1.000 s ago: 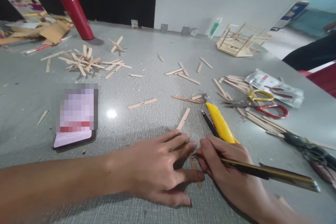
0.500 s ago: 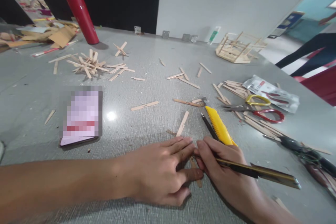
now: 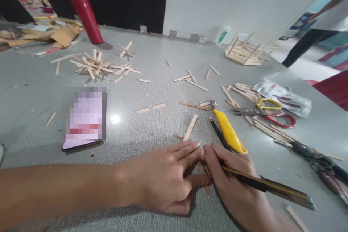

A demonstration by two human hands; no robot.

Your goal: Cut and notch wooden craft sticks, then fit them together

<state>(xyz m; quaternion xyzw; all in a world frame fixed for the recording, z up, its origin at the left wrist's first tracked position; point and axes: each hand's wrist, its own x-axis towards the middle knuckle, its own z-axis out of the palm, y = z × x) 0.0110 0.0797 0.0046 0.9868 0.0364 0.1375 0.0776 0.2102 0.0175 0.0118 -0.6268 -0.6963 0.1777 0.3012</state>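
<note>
My left hand point(image 3: 165, 177) lies palm down on the table, its fingers bent and pressing a craft stick point(image 3: 207, 188) against the surface. Most of that stick is hidden under the fingers. A second, notched craft stick point(image 3: 190, 127) points away from the fingertips. In my right hand point(image 3: 236, 177) is a slim black-and-gold utility knife point(image 3: 274, 185), gripped like a pen. Its tip is hidden behind the fingers, right beside the left fingertips. Just beyond my right hand lie a yellow-handled cutter point(image 3: 230, 130) and a black pen-like tool point(image 3: 218, 132).
Scissors point(image 3: 268, 110), black-handled pliers point(image 3: 301, 148) and a plastic packet point(image 3: 282, 96) lie on the right among sticks. A stick frame point(image 3: 246, 50) stands at the back right. Left are a phone point(image 3: 85, 119), a stick pile point(image 3: 92, 66) and a red bottle point(image 3: 85, 12). A person point(image 3: 326, 21) stands beyond.
The far end of the utility knife has swung slightly down and right. Both hands stay nearly in place. In the background, the person has changed position.
</note>
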